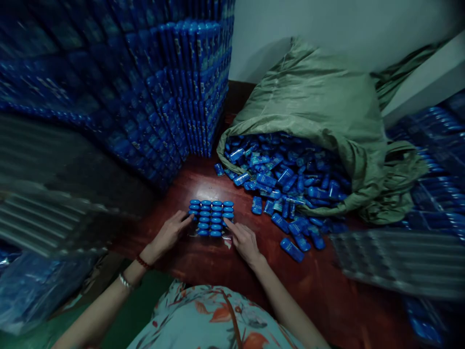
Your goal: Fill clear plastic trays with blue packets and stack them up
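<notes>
On the dark red tabletop, small glossy blue packets stand on edge, packed side by side in short columns. My left hand reaches in from the left, its fingertips pinched at a packet in the outer left column. At the opposite side, my right hand has its index finger against the outer right column; its other fingers are curled and partly hidden. Under the near end of the columns shows a bit of clear plastic. Loose blue packets spill from a green cloth sack to the right.
Tall stacks of wrapped blue packs rise at the back left. Grey corrugated panels flank the table at left, with another corrugated panel at right. More wrapped blue packs lie at far right. A pale wall stands behind the sack.
</notes>
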Demonstrator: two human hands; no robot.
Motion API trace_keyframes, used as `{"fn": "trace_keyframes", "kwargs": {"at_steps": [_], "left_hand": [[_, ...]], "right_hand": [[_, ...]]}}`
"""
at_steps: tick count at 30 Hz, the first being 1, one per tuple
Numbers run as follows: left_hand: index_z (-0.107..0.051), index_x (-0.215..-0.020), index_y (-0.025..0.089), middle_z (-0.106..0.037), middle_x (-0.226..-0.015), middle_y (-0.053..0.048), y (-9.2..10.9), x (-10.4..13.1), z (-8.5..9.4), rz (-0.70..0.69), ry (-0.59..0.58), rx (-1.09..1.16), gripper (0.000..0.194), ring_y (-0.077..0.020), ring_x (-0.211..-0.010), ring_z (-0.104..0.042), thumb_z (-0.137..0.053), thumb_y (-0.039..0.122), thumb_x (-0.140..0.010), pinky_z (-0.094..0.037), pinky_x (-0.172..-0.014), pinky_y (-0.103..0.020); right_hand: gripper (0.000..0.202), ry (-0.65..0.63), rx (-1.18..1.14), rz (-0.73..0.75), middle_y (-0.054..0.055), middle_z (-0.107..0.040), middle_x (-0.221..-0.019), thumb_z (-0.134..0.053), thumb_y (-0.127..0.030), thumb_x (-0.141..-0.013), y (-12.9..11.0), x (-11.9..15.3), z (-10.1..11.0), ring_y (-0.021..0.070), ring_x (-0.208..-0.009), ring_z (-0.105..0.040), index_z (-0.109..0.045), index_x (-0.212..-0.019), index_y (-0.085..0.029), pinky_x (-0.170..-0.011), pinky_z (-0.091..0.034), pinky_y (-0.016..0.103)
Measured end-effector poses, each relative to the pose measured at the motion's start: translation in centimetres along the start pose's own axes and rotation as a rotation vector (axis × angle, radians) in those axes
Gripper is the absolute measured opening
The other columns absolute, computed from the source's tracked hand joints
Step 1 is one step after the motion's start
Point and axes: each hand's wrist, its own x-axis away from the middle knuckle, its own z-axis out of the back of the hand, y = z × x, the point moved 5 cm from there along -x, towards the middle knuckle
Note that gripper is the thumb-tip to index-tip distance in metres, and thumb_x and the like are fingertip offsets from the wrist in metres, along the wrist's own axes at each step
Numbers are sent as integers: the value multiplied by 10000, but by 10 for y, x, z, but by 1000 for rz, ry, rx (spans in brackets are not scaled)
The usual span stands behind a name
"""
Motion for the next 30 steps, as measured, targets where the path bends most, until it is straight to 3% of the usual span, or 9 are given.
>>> {"fn": "trace_keyframes", "kwargs": {"at_steps": [8, 15, 20, 22, 25, 27, 30], "left_hand": [[-549, -1184, 205, -579, -931, -60, -10, -8, 7, 29, -98, 26, 407, -178, -850, -526, -374, 77, -839, -496, -793, -323], [-558, -1171, 197, -588, -1034, -102, 8, -6, -1, -36, -87, -63, 416, -218, -910, -523, -344, 69, -837, -465, -849, -377], [-550, -1213, 215, -586, -1049, -118, 0, 1, -6, -8, 8, -99, 430, -236, -916, -521, -358, 89, -850, -469, -788, -398], [-563, -1200, 251, -541, -1154, -109, -2, -1, -5, 38, 100, -34, 381, -241, -1012, -506, -411, 150, -866, -454, -843, -416], [-490, -1279, 249, -393, -1335, -100, -3, -13, -3, 209, 291, 188, 380, -235, -1209, -419, -403, 260, -909, -390, -994, -426], [-445, -1317, 228, -345, -1379, -99, -3, -28, -10, 316, 326, 344, 411, -226, -1259, -390, -382, 331, -924, -367, -1039, -409], [-551, -1211, 209, -410, -1321, -90, 0, -50, -25, 365, 300, 441, 392, -226, -1214, -449, -451, 411, -889, -391, -1029, -391]], "right_hand": [[502, -71, 1, -46, 19, -642, -763, -437, -66, -841, 3, -5, 4, 121, -725, -592, -505, -1302, -252, -713, -455, 207], [549, -131, 31, -71, 11, -654, -769, -472, -47, -803, 1, -13, 4, 116, -729, -595, -500, -1305, -268, -706, -439, 196], [450, -65, 10, -34, 11, -633, -741, -429, -132, -885, 0, -11, 12, 124, -695, -570, -491, -1314, -251, -713, -439, 221], [387, 69, 14, -119, 35, -629, -785, -394, -204, -923, 16, -7, 26, 141, -749, -558, -525, -1285, -232, -763, -437, 252], [365, 289, 136, -410, 115, -604, -1019, -375, -300, -935, 61, 5, 51, 207, -947, -517, -585, -1213, -191, -841, -421, 342], [387, 297, 231, -546, 152, -546, -1164, -389, -347, -926, 87, 9, 56, 254, -1057, -466, -574, -1219, -176, -860, -409, 395], [413, 162, 278, -546, 154, -479, -1279, -419, -367, -912, 102, 4, 44, 279, -1138, -419, -516, -1279, -204, -895, -383, 439]]}}
